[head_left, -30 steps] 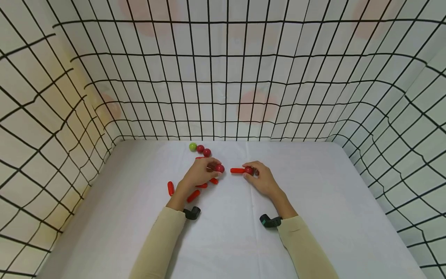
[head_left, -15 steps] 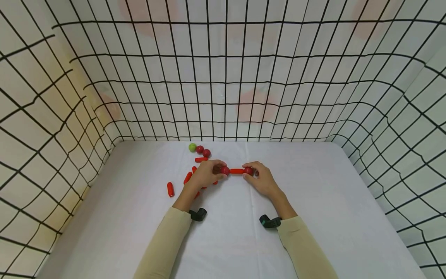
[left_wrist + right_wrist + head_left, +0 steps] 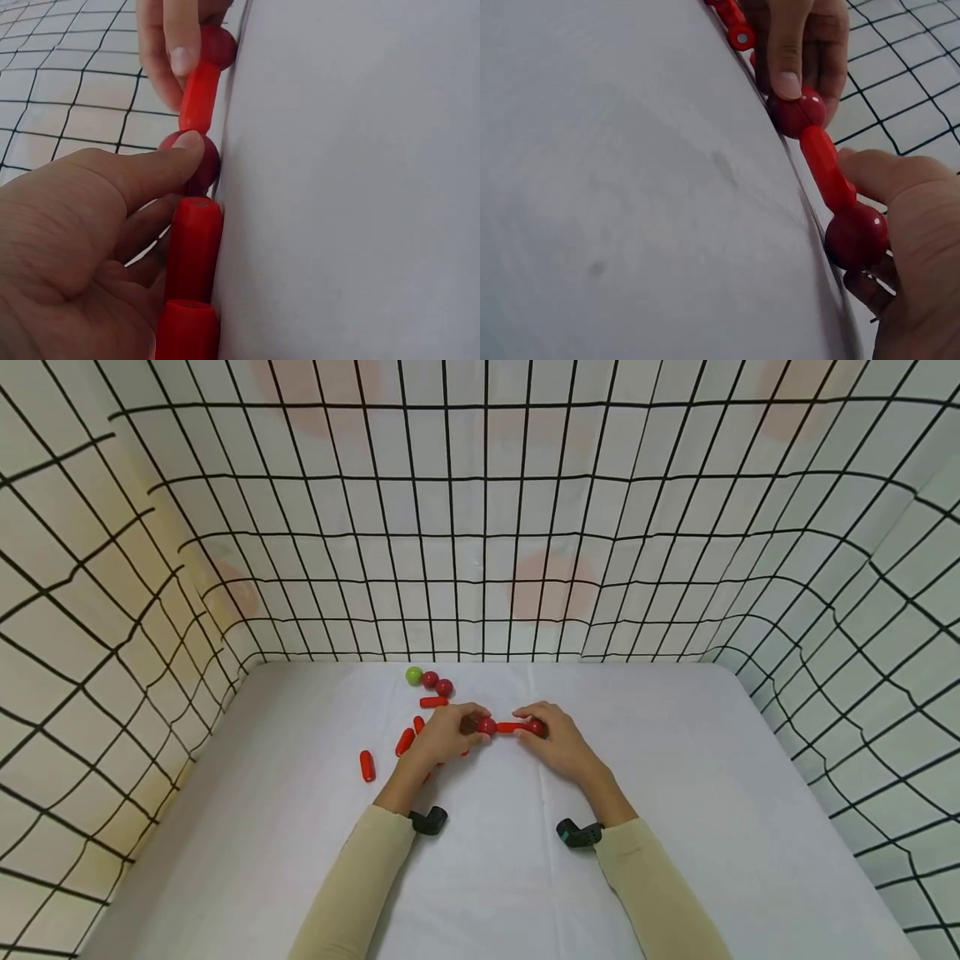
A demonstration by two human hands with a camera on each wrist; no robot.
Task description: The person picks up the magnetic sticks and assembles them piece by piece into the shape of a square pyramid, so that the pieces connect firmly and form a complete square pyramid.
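My left hand (image 3: pixel 447 735) pinches a dark red ball (image 3: pixel 487 727) between thumb and fingers, the thumb lying on it in the left wrist view. That ball meets one end of a short red rod (image 3: pixel 825 166). On the rod's other end sits a second dark red ball (image 3: pixel 856 237), partly within my right hand (image 3: pixel 558 745). My right thumb and fingers grip the rod close to this second ball. Two loose red rods (image 3: pixel 196 247) lie just under my left hand in the left wrist view. Ball, rod and ball form a straight line across the table.
A green ball (image 3: pixel 414 676) and two dark red balls (image 3: pixel 430 680) stand in a row at the back. Several more red rods (image 3: pixel 367 766) lie left of and beneath my left hand. Black wire grid panels (image 3: pixel 487 535) border the white table (image 3: pixel 637 735) on three sides.
My left hand has moved right, bringing its red ball against the rod's end. My right fingers have shifted left from the second ball onto the rod. More loose rods show behind my left arm.
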